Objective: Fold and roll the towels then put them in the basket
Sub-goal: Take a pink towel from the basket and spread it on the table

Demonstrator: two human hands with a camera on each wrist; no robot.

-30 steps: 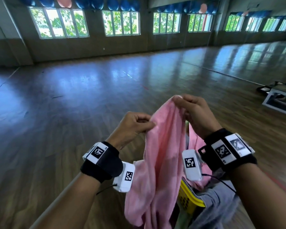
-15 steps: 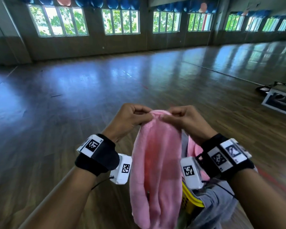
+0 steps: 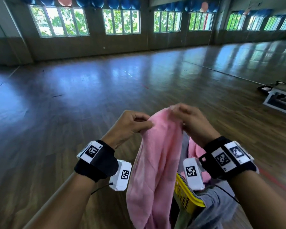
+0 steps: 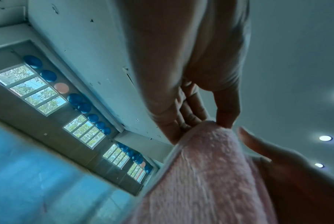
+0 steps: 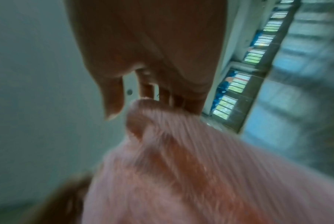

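Basket (image 3: 186,195) shows only from head view, below pink towel (image 3: 157,162)

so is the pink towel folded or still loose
Loose. The pink towel hangs bunched and creased from its top edge, pinched by the left hand and right hand, with no flat fold or roll showing.

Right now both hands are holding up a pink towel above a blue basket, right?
Nearly. The basket is yellow, not blue, as the head view shows. Both the left hand and the right hand do hold up the pink towel by its top edge, above it.
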